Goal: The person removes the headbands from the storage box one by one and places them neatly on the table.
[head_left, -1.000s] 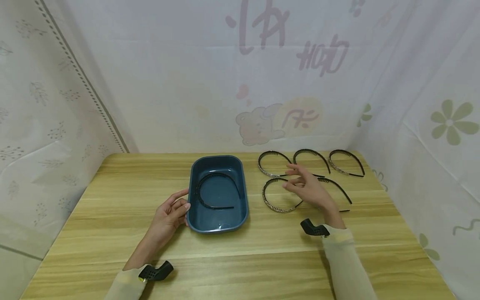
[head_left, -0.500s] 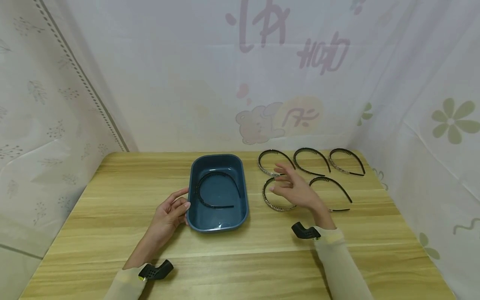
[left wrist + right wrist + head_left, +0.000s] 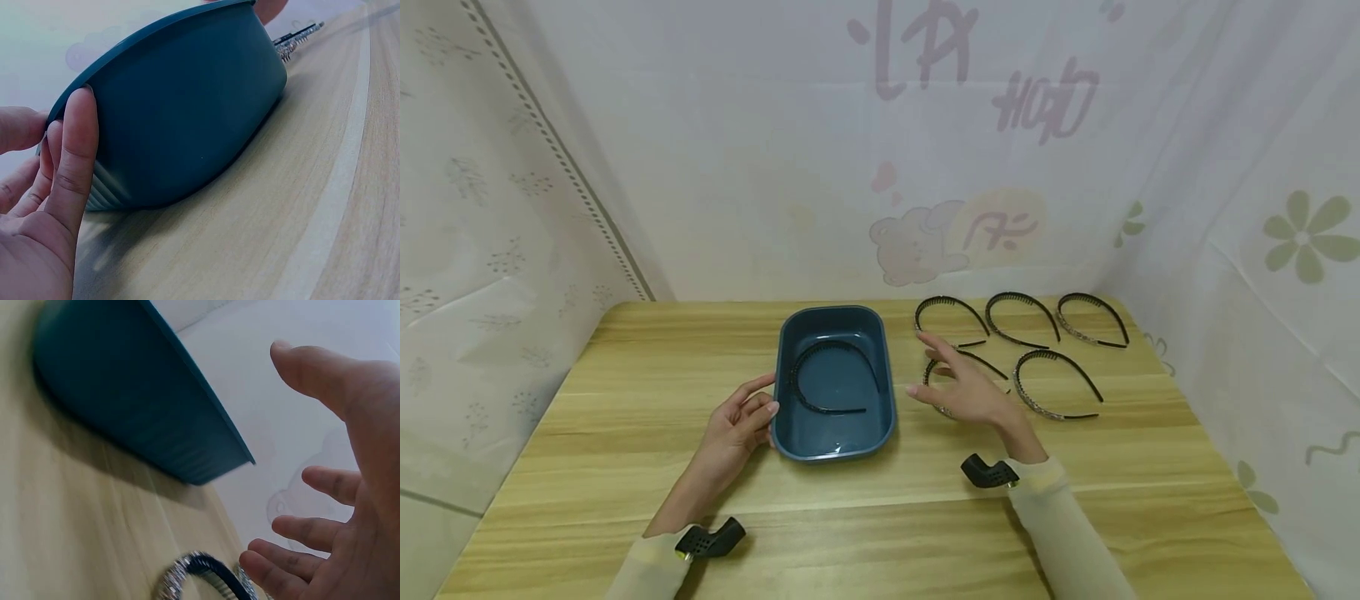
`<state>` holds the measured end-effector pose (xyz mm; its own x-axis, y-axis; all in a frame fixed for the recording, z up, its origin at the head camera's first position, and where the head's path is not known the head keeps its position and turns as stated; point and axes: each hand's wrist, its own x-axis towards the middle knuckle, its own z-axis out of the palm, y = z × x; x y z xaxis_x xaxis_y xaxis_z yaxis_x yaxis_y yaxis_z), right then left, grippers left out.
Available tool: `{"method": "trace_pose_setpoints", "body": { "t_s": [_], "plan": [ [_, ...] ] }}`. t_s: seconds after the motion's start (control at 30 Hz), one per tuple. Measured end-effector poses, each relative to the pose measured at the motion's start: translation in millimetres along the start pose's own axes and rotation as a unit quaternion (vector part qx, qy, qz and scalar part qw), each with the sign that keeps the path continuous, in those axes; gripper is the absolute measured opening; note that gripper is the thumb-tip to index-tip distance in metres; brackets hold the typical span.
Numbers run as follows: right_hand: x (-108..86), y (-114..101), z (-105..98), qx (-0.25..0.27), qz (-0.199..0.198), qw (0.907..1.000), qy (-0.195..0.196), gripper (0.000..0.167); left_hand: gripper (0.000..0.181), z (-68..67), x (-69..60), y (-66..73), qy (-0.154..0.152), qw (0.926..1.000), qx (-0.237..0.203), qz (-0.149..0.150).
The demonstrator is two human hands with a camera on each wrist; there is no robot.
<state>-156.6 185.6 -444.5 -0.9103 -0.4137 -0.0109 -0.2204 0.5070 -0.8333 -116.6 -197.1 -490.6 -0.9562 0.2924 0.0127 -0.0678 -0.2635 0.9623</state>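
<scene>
A blue plastic basin stands on the table. Inside it lies a black toothed headband. My left hand holds the basin's left edge, its thumb and fingers at the rim, as the left wrist view also shows. Over the front-left headband hovers my right hand, fingers spread and nothing held, partly hiding that headband. To its right lies another headband with a glittery side. In the right wrist view, the right hand is apart from the basin.
Behind, in a row, lie three more headbands: the left one, the middle one and the right one. All stand on a wooden table. A printed white cloth hangs along the table's back edge.
My right hand has moved left from above the front headbands toward the basin, uncovering the front-right headband. The left hand stays at the basin's edge.
</scene>
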Motion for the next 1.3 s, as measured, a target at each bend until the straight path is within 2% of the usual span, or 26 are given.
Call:
{"method": "trace_pose_setpoints", "body": {
  "t_s": [0.1, 0.23, 0.47, 0.6, 0.87, 1.07, 1.3],
  "plan": [
    [1.8, -2.3, 6.8, -0.011, -0.017, 0.9998, -0.002, 0.087, 0.052, -0.2, -0.4, 0.5, 0.001, 1.0000, 0.000, 0.000],
    [2.2, -8.2, 13.9, 0.000, -0.041, 0.9991, -0.007, 0.089, 0.053, 0.6, 0.4, 1.2, -0.008, 1.0000, -0.004, 0.003],
    [5.7, -25.6, 24.4, 0.026, -0.041, 0.9983, -0.032, 0.088, 0.049, 1.2, -2.1, 5.0, 0.004, 0.9999, -0.010, 0.010],
    [9.6, -34.1, 28.6, 0.034, -0.057, 0.9971, -0.037, 0.089, 0.050, 1.7, -2.6, 6.2, 0.005, 0.9999, -0.012, 0.009],
    [18.3, -50.5, 34.1, 0.022, -0.072, 0.9961, -0.046, 0.090, 0.053, 3.6, -0.8, 3.9, -0.002, 0.9999, -0.012, 0.001],
    [28.6, -59.6, 38.7, 0.028, -0.089, 0.9931, -0.072, 0.090, 0.054, 3.2, -0.9, 2.3, -0.001, 0.9998, -0.018, -0.001],
    [42.0, -71.0, 42.6, 0.019, -0.071, 0.9928, -0.095, 0.087, 0.054, 2.4, 0.3, 2.0, -0.003, 0.9999, -0.014, 0.000]
  ]
}}
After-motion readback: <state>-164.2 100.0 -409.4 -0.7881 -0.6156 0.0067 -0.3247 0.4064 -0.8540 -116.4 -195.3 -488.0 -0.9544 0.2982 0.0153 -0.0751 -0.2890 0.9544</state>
